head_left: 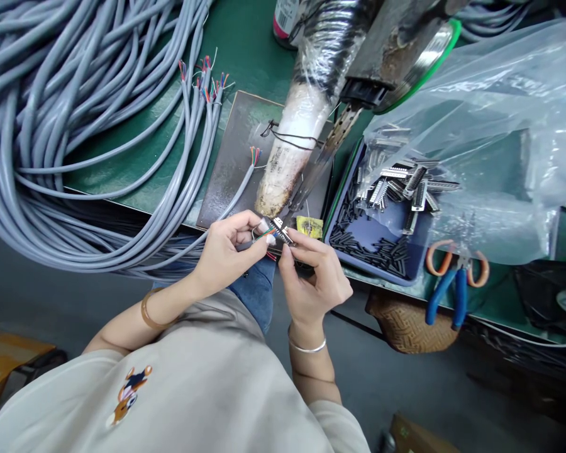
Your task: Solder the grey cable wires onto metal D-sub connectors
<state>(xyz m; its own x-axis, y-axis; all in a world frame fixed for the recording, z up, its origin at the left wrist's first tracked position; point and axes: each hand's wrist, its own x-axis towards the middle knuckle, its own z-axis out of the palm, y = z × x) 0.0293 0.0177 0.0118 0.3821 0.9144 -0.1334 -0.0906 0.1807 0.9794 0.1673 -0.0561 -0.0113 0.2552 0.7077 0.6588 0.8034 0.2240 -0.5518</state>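
Note:
My left hand [226,251] pinches thin coloured wires [266,235] between thumb and fingertips, white covers on the tips. My right hand [314,274] is closed on the right end of a small metal pin connector [282,230], which sits tilted between both hands. The wires meet the connector's row of pins. Just above it, a soldering iron [321,154] points down towards the connector; whether its tip touches is hidden. Beside it ends a whitish fume hose [283,151]. A yellow sponge [310,227] lies close to my right fingers.
Grey cables [42,126] with stripped ends are heaped at left. On the right, a blue tray [372,236] holds connectors and black sleeves, partly under a plastic bag [504,145]. Cutters [446,292] with blue handles and orange-handled scissors [477,269] lie by the table edge. A solder spool [424,63] hangs above.

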